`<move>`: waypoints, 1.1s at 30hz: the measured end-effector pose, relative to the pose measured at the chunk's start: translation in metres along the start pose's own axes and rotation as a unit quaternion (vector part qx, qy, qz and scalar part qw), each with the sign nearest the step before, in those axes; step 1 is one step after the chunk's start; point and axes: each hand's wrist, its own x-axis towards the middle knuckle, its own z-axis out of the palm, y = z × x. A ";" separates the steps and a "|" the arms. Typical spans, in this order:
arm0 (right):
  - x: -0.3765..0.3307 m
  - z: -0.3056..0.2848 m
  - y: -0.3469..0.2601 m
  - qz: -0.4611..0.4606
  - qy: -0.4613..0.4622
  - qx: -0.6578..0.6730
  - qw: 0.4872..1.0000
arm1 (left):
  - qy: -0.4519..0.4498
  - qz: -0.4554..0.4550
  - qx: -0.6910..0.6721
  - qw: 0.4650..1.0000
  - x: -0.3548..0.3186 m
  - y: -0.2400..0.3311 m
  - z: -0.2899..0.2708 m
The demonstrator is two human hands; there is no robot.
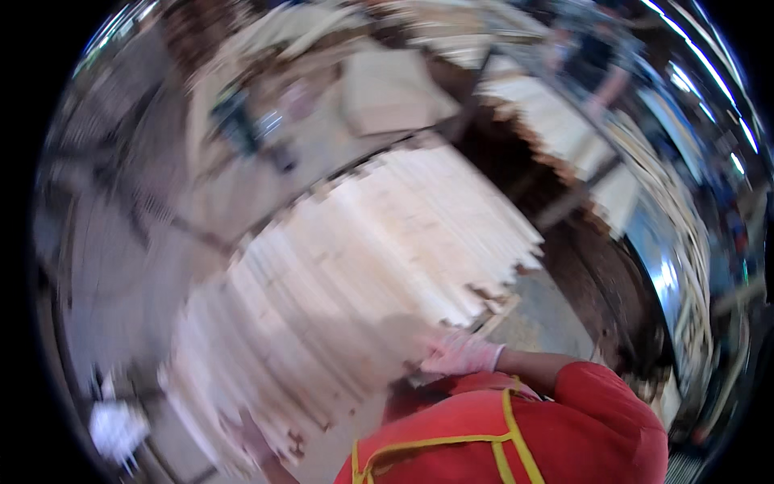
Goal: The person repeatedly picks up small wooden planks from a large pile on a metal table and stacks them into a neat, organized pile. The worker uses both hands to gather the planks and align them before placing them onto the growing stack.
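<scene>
Left hand (248, 440), fingers seemingly spread, at the near ends of the pale wooden strips (347, 258)! Gloved right hand (461, 353) farther along, grip too blurred to tell. Strips side by side on the worktop (544, 310): likely an aligning step, calling for even pressure. Beyond, a co-worker (601, 64).

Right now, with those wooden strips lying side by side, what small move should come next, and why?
Perhaps use the right hand to nudge a protruding end of the wooden strips into line: their near ends look ragged, and that hand is beside that edge.
</scene>
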 end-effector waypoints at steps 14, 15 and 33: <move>-0.324 -0.004 0.306 0.145 0.233 0.274 0.922 | -0.355 0.694 0.015 0.626 -0.464 0.354 0.222; -0.345 0.002 0.338 0.156 0.276 0.289 0.903 | -0.412 0.657 0.051 0.629 -0.501 0.377 0.228; -0.501 -0.047 0.683 0.356 0.392 0.403 0.746 | -0.529 0.794 0.075 0.290 -0.906 0.620 0.470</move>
